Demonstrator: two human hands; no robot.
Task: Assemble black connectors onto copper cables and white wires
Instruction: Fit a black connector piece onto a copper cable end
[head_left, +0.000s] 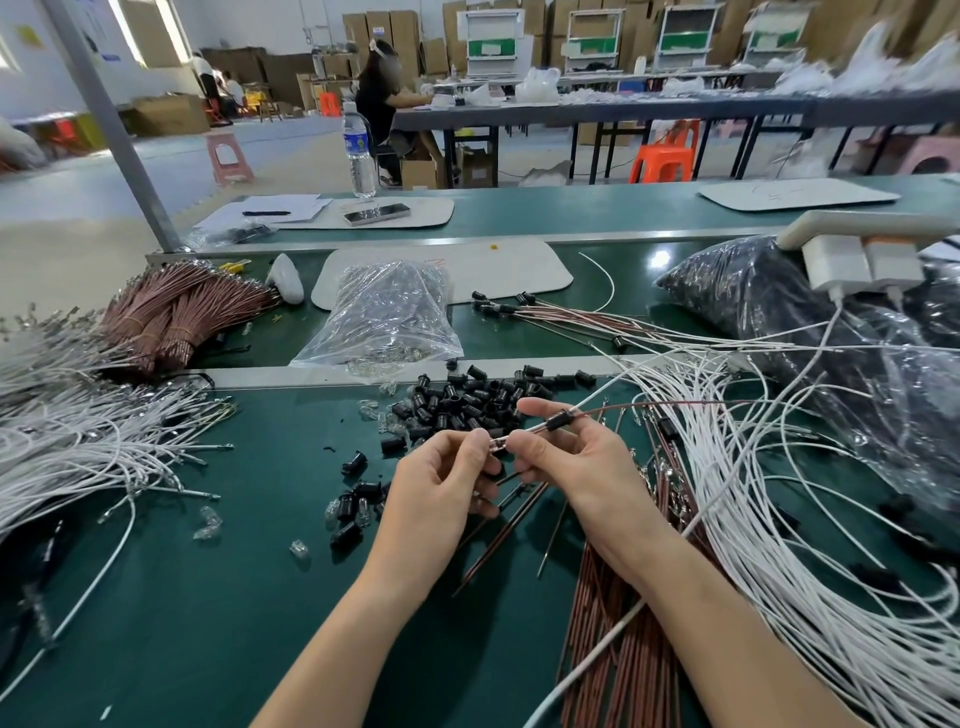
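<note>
— Both hands hold what?
— Left hand (441, 483) pinches the wire tips. Right hand (571, 462) grips a copper cable (675, 402) and a white wire (602, 393), with one black connector (558, 420) threaded on them, probably to steady the pair.
— What stands in the way?
— Loose connectors (462, 400) lie just behind. A heap of white wires (753, 493) crowds the right side.

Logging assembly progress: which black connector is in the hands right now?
The black connector threaded on the wires that the right hand holds, just past where the left hand pinches their tips. The others lie unheld, most in the pile beyond.
</note>
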